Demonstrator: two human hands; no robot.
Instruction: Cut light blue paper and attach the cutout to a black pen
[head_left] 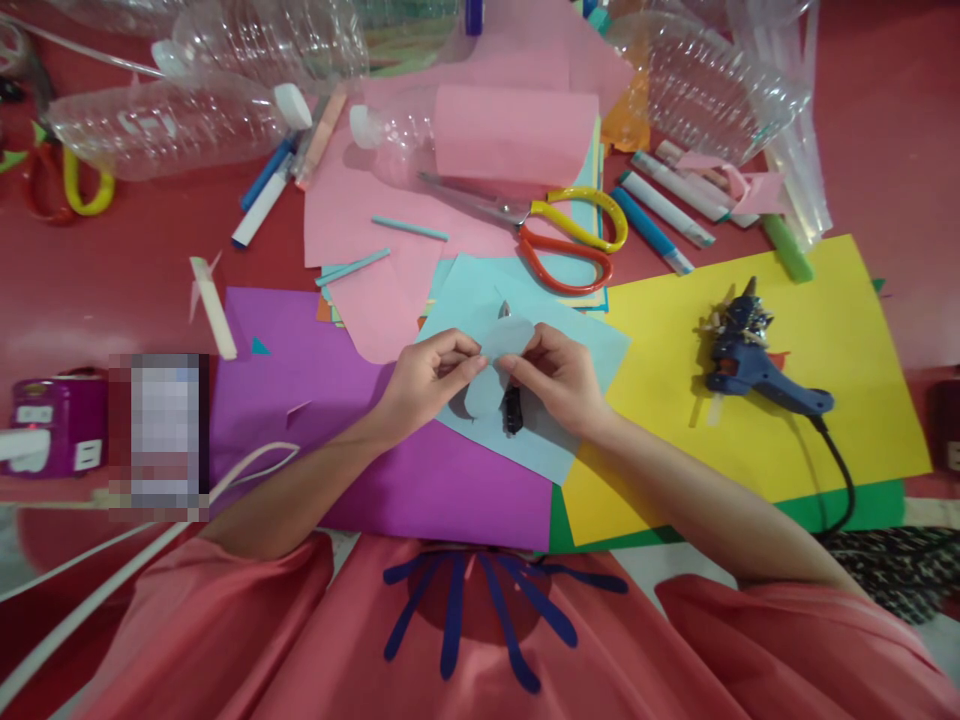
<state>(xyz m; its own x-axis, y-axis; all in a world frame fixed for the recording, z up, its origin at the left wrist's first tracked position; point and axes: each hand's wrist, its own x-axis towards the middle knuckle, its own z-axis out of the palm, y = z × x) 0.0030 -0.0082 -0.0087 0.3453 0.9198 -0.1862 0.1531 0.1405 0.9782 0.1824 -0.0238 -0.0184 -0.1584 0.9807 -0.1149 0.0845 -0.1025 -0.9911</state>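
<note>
Our L hand (427,380) & R hand (564,382) pinch the lt-blue paper cutout (486,391) btwn them; prob. v. light, bendy, creases easily; we grip edges.

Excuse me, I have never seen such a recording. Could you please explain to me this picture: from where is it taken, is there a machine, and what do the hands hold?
There is no robot here. The person wears a camera on the head, looking forward and down, so you see their own left hand and right hand from above. The fingers of both hands pinch a small pale blue cutout. On the red table lie coloured sheets, among them a purple sheet and a yellow sheet, with a blue glue gun on the yellow one. Farther away are scissors, markers and clear bottles, one wrapped in pink paper.
</note>
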